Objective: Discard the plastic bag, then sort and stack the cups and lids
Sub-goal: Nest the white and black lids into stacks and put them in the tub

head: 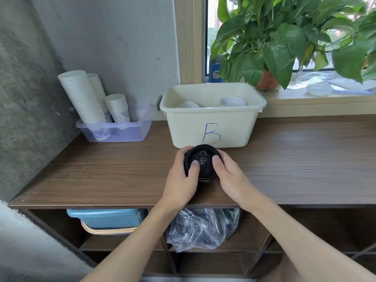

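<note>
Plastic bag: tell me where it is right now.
In the head view, the plastic bag sits crumpled on the shelf under the wooden table, right of the blue basket, below both hands.

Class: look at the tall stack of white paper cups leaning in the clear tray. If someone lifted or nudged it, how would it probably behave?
The tall cup stack already leans toward the wall, so a nudge would likely tip it or make it bend.
Being nested paper cups, it is probably light, and could separate if lifted from the top.
The shallow clear tray holds only its base, so it offers little support.
</note>
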The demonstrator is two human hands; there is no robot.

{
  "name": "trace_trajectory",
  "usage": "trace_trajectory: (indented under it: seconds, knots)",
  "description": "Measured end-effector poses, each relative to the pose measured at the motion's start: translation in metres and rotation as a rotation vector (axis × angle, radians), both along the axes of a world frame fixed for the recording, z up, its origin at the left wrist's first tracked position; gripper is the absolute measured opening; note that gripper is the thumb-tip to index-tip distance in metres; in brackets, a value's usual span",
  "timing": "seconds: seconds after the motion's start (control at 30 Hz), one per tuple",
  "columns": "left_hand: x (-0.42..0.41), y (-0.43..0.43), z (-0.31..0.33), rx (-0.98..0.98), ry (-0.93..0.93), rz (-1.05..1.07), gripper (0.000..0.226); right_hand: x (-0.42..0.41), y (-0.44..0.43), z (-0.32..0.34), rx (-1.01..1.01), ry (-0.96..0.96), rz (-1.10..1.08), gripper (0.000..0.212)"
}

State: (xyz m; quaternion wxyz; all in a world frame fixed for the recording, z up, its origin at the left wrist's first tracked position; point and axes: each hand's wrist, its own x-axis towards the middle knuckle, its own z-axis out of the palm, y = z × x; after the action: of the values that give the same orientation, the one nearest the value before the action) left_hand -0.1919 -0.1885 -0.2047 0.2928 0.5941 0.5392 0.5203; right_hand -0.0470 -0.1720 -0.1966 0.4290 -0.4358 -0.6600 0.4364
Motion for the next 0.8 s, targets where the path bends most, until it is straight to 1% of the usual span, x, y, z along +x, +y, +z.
trace_trajectory:
  seconds: [0.13,0.3,0.4,0.47,0.53,0.6,0.73,0.8]
  knots:
    - [-0.0024,-0.0020,0.0001,0.008,-0.024,-0.021,0.040,-0.0052,0.0018,-0.0014,0.002,-0.025,-0.040,0.028]
    - [-0.0018,0.0001,-0.0035,0.014,0.068,-0.014,0.034,-0.0030,-0.0005,-0.0050,0.015,-0.002,-0.082,0.029]
    - [-0.0026,0.0006,-0.0058,0.061,0.095,0.009,0.039,-0.0011,-0.0017,-0.0032,-0.007,0.034,-0.044,0.028]
    - [-0.0029,-0.0002,-0.0067,0.081,0.104,0.010,0.035,-0.0015,-0.0028,-0.0027,-0.027,0.067,-0.020,0.024]
    - [-0.0025,-0.0008,-0.0079,0.100,0.127,0.002,0.034,-0.0027,-0.0037,-0.0024,0.007,0.034,-0.040,0.020]
    - [-0.0015,-0.0016,-0.0087,0.118,0.155,-0.006,0.036,-0.0038,-0.0036,-0.0042,0.041,0.007,-0.064,0.023]
    - [-0.0008,-0.0039,-0.0094,0.125,0.209,-0.021,0.029,-0.0038,-0.0024,-0.0073,0.052,0.013,-0.077,0.019]
    - [-0.0008,-0.0048,-0.0094,0.121,0.217,-0.030,0.028,-0.0043,-0.0016,-0.0072,0.060,0.019,-0.070,0.022]
